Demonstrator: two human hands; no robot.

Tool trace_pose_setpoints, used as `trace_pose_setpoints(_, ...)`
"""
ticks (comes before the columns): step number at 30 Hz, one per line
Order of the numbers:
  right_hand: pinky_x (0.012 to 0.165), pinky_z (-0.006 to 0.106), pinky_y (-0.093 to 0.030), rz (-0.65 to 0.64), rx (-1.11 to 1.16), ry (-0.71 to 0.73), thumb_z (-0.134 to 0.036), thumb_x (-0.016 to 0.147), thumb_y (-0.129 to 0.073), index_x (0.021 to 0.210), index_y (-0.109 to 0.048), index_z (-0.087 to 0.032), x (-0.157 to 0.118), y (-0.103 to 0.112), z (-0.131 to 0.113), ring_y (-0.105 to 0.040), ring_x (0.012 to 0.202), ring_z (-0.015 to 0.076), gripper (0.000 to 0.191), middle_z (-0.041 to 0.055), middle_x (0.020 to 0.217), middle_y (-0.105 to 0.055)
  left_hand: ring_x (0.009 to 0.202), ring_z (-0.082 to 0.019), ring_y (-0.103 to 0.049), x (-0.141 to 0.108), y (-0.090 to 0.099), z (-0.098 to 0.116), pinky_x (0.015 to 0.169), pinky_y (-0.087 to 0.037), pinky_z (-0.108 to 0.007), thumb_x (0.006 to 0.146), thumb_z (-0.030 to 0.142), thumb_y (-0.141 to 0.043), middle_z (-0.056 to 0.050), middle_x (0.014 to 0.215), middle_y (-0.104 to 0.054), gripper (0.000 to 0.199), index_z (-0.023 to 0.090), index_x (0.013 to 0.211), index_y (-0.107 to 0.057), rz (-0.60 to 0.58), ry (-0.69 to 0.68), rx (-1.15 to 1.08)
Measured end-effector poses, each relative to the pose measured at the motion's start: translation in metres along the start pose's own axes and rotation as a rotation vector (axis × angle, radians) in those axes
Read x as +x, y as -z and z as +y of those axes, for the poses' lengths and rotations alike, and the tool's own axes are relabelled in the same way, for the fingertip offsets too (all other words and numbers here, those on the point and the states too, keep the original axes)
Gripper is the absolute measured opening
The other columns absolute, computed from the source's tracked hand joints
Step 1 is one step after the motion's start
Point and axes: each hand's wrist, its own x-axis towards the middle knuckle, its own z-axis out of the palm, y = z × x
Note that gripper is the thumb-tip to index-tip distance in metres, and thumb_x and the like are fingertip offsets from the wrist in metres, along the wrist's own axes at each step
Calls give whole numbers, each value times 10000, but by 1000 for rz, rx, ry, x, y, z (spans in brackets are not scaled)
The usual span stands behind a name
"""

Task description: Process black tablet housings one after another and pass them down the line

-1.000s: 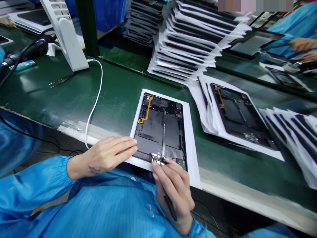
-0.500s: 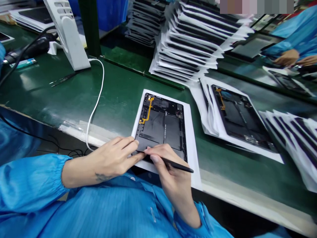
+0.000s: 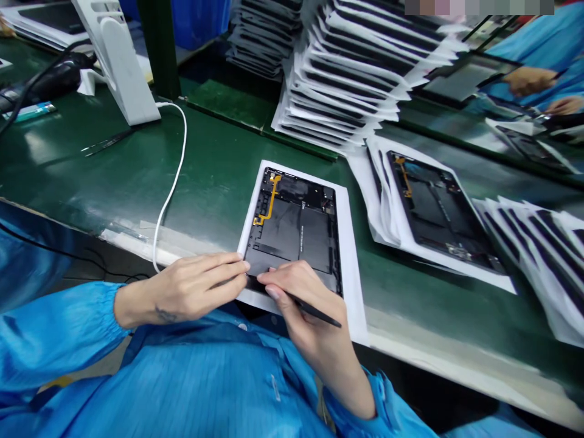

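In the head view, the opened tablet [image 3: 285,231] lies on a white sheet [image 3: 353,261] at the near edge of the desk [image 3: 219,188]. The right hand [image 3: 314,286] pinches a thin black tool [image 3: 322,314], its grip narrow; the left hand [image 3: 187,289] touches the tablet's near left side, its grip I cannot judge. In my opinion, light tool pressure and steady left fingers serve best.
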Motion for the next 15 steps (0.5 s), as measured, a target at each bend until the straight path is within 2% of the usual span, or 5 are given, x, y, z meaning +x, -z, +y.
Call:
trace_pose_setpoints(5,763,329,-558,25,-85,-20,-41,931,-593,984,-705,-199,-14,21,2,-689,826,179,201,26,863,-741,1099,-266,-725,4,2,8,936,-620,-385,1042,107,-410,-122,1176,-751,308,66,1187,-679,-84,16,103)
trace_pose_setpoints(8,752,318,-568,49,-146,-69,-43,922,-609,987,-715,-207,-24,32,2,-704,833,186,206,28,867,-747,1067,-261,-723,10,4,10,888,-617,-374,1030,91,-423,-121,1141,-754,296,66,1164,-687,-90,13,131)
trace_pose_setpoints(12,754,326,-582,49,-178,-65,-61,936,-603,1007,-720,-209,-29,33,1,-709,851,197,201,42,882,-752,954,-234,-711,20,2,4,822,-584,-356,1017,62,-428,-112,1011,-751,274,72,1057,-699,-73,-17,92)
trace_pose_setpoints(15,757,341,-586,72,-213,-65,-65,943,-587,997,-710,-210,-29,30,0,-711,850,203,197,48,886,-750,895,-209,-682,30,-3,0,779,-548,-340,1041,83,-380,-101,937,-720,307,89,1031,-686,-102,-24,18)
